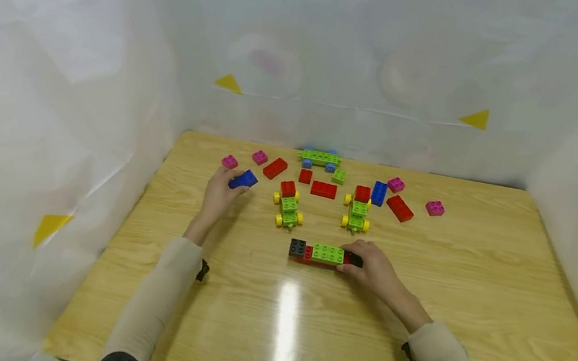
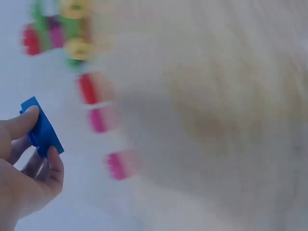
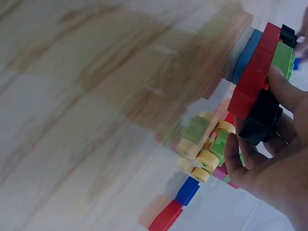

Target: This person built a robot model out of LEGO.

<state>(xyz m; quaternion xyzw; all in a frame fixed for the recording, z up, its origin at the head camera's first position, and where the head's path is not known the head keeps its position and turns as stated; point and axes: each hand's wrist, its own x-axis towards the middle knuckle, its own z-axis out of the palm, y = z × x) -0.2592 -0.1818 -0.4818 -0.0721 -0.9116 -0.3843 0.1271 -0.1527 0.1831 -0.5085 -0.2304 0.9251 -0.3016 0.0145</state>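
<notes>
Left hand (image 1: 217, 195) pinches blue brick (image 1: 244, 180) | right hand (image 1: 376, 271) grips brick bar (image 1: 328, 253) (one black end (image 1: 356, 260) partly covered)

Head view shows bright, diffuse light w/ vert. glare streak (image 1: 286, 335) on table (image 1: 229, 325) & soft shadows; L wrist view has bkgd. bricks (image 2: 98, 121) blurred, blue brick (image 2: 45, 131) sharper.

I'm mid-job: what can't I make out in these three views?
- Head: part of one end of the brick build, covered by the right hand.
- Left wrist: studs on the pink bricks, lost to blur.
- Left wrist: top of the yellow-wheeled vehicle, cut by the upper edge.
- Right wrist: rest of the lowest red brick, cut by the bottom edge.
</notes>
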